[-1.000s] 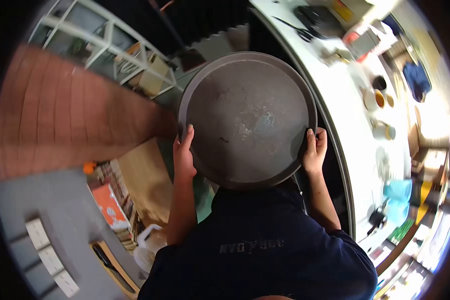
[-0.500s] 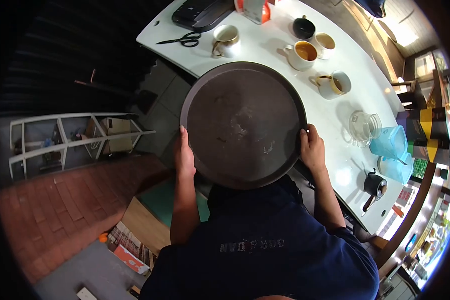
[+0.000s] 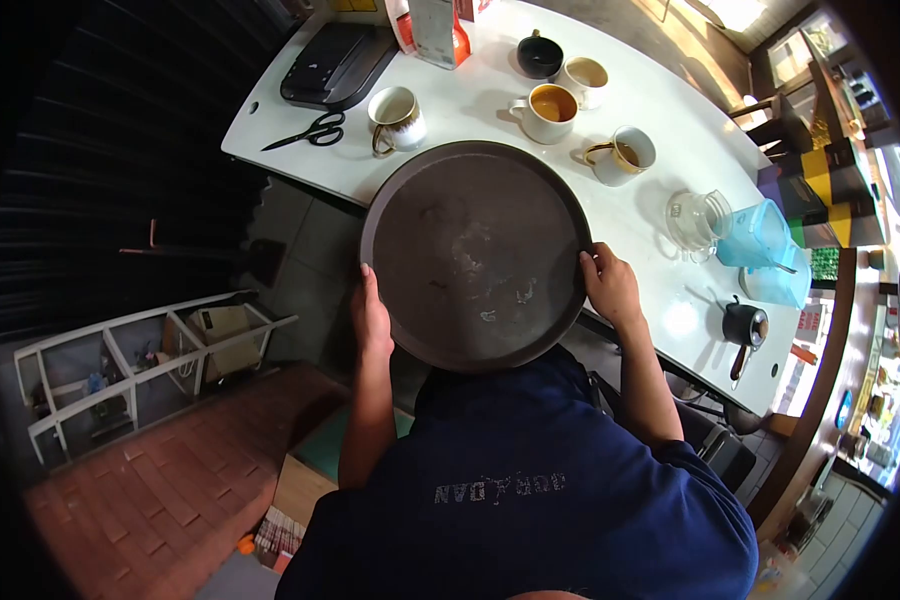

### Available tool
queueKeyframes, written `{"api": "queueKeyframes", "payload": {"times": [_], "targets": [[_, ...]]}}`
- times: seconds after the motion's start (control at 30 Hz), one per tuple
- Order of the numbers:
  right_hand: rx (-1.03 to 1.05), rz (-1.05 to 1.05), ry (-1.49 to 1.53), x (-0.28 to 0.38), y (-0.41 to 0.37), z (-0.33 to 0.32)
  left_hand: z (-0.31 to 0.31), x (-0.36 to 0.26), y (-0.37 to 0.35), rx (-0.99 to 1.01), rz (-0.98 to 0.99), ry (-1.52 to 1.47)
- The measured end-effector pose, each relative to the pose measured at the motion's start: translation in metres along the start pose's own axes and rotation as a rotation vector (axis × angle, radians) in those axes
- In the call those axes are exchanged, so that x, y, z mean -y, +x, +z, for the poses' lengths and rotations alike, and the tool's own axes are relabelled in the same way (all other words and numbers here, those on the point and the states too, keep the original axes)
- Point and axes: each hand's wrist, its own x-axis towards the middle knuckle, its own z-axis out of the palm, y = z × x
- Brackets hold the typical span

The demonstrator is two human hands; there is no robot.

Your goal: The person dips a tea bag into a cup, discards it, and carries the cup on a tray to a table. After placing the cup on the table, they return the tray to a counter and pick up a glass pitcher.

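Note:
A round dark brown serving tray (image 3: 475,235) is held in front of my body, its scuffed inner face turned up toward me. My left hand (image 3: 372,318) grips the left rim, thumb on top and the other fingers mostly hidden. On the right rim, my right hand (image 3: 611,288) has its thumb over the edge and fingers around the outside. Just beyond the tray stands a white and brown mug (image 3: 406,128) on the white table (image 3: 470,110). Further right are a mug with a gold handle (image 3: 625,158), a white mug with an orange inside (image 3: 545,125) and a black cup (image 3: 540,58).
Black scissors (image 3: 315,133) and a flat black device (image 3: 335,65) lie at the table's left end. To the right stand a glass jug (image 3: 695,222), a light blue container (image 3: 755,235) and a small black pot (image 3: 742,325). A white metal frame (image 3: 120,365) is at lower left.
My view has turned, so the table and its mugs appear further left and the table's right end higher. The tray stays in both hands and shows slightly smaller.

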Motion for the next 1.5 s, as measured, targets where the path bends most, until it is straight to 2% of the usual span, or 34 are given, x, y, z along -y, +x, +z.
{"api": "queueKeyframes", "payload": {"times": [0.07,0.37,0.6,0.87,1.0,1.07,1.1,1.17,1.3,1.37,1.5], "targets": [[-0.012,0.04,-0.012,0.002,-0.001,0.003,0.003,-0.003,0.005,-0.073,0.043,0.077],[-0.07,0.103,-0.043,-0.002,-0.003,0.004,0.016,-0.009,0.005,0.019,0.061,0.079],[-0.066,0.14,-0.062,-0.005,-0.003,-0.002,0.022,0.001,0.008,-0.001,0.067,0.097],[0.02,0.076,-0.35,-0.006,0.012,-0.013,0.025,-0.005,0.005,0.004,0.037,0.09],[-0.018,0.106,-0.372,0.007,0.022,-0.024,0.024,-0.002,0.01,0.005,0.037,0.086],[-0.226,0.094,-0.098,0.021,0.037,-0.025,0.025,-0.001,0.011,-0.019,0.034,0.115],[-0.223,0.091,-0.098,0.023,0.047,-0.02,0.026,-0.002,0.01,-0.024,0.034,0.114],[-0.332,0.061,0.441,0.024,0.068,-0.003,0.028,-0.004,0.008,-0.011,0.017,0.076],[-0.349,0.091,0.636,0.034,0.095,0.015,0.022,0.008,0.022,0.015,0.013,0.058],[-0.277,0.124,0.934,0.041,0.102,0.017,0.018,0.011,0.026,0.09,0.001,0.021],[-0.233,0.066,1.13,0.03,0.123,0.028,0.02,0.012,0.025,0.044,0.0,0.072]]}}
